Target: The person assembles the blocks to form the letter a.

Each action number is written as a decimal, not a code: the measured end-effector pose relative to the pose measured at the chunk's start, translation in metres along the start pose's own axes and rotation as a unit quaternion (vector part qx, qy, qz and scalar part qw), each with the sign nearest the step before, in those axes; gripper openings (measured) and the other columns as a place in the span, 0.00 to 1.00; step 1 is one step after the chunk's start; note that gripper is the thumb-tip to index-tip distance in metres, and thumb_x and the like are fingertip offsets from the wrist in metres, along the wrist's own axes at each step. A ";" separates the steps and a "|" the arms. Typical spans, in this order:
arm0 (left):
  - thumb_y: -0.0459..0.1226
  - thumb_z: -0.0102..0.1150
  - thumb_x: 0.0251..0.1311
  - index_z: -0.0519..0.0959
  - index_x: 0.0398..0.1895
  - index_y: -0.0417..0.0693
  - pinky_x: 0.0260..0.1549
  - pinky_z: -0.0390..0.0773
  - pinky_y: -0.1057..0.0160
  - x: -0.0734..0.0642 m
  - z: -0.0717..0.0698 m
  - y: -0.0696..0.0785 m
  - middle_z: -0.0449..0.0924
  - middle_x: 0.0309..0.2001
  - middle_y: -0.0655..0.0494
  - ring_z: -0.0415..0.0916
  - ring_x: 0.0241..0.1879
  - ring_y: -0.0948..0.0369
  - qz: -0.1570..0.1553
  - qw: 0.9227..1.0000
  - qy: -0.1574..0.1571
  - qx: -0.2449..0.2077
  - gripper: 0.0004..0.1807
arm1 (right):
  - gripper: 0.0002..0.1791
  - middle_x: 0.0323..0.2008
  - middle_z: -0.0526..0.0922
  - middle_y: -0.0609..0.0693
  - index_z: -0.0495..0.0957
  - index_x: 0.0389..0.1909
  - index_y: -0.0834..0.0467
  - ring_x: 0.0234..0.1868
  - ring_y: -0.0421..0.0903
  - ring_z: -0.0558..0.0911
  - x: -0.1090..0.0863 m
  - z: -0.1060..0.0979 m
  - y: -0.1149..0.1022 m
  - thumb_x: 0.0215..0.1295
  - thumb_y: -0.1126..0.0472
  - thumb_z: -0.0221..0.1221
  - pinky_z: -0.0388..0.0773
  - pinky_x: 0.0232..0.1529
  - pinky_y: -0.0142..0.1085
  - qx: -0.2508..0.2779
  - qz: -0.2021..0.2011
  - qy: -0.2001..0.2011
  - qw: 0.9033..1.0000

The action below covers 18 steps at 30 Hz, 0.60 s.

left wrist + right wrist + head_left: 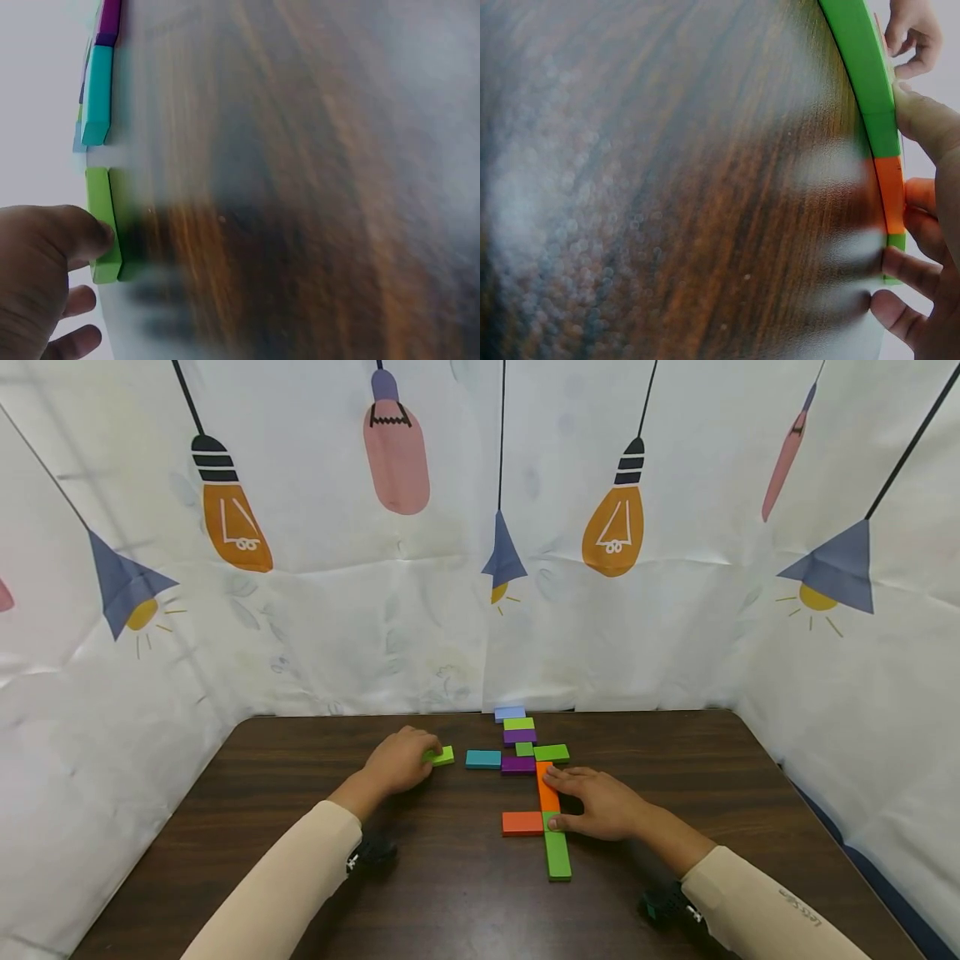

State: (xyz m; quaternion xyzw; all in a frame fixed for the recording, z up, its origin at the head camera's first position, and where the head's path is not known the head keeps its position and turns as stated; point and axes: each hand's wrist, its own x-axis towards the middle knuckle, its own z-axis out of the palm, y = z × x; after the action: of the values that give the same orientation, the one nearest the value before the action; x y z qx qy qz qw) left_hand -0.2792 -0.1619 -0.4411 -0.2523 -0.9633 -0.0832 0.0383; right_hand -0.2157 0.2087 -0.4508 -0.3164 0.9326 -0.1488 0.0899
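Note:
My left hand (pixel 403 758) pinches the left end of a lime green block (pixel 444 756), low at the tabletop. In the left wrist view the thumb lies across this block (pixel 103 225), a short gap from a teal block (pixel 98 94). My right hand (pixel 603 803) is spread at the right of the layout. Its fingertips rest at an orange block (pixel 547 787) and its thumb on a green block (pixel 557 852) that meets the orange one end to end. An orange-red block (pixel 522 823) juts left from the green one.
Above these, a purple block (pixel 518 765) lies beside the teal one, with a green block (pixel 551 752) to its right. Behind stand several more blocks, up to a light blue block (pixel 509 714) at the far edge of the dark wooden table (pixel 300 868). A printed curtain (pixel 337 635) hangs behind.

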 end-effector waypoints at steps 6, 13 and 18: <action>0.34 0.68 0.60 0.86 0.47 0.49 0.50 0.78 0.45 -0.007 0.002 -0.002 0.84 0.50 0.52 0.76 0.55 0.48 0.008 0.999 -0.001 -0.033 0.11 | 0.46 0.76 0.64 0.51 0.63 0.78 0.54 0.74 0.60 0.64 -0.001 0.000 0.000 0.69 0.29 0.54 0.59 0.66 0.69 0.000 -0.001 0.001 1.000; 0.34 0.67 0.59 0.86 0.45 0.51 0.42 0.77 0.52 -0.018 0.006 0.003 0.83 0.48 0.56 0.76 0.47 0.54 0.029 0.998 0.007 -0.061 0.11 | 0.46 0.76 0.64 0.51 0.63 0.78 0.55 0.75 0.59 0.64 -0.001 -0.001 0.000 0.69 0.29 0.54 0.60 0.67 0.68 0.001 0.001 0.000 1.000; 0.33 0.66 0.59 0.85 0.44 0.51 0.40 0.76 0.53 -0.026 0.006 0.008 0.82 0.47 0.57 0.75 0.48 0.55 0.046 0.996 0.013 -0.080 0.11 | 0.46 0.76 0.64 0.51 0.63 0.78 0.55 0.74 0.59 0.64 0.000 -0.002 -0.001 0.69 0.29 0.54 0.60 0.67 0.67 0.001 -0.001 -0.001 1.000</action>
State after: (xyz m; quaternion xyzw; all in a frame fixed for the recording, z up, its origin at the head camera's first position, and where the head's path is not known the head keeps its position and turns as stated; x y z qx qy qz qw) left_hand -0.2528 -0.1664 -0.4492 -0.2978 -0.9403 -0.1611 0.0341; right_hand -0.2156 0.2087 -0.4490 -0.3177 0.9319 -0.1496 0.0911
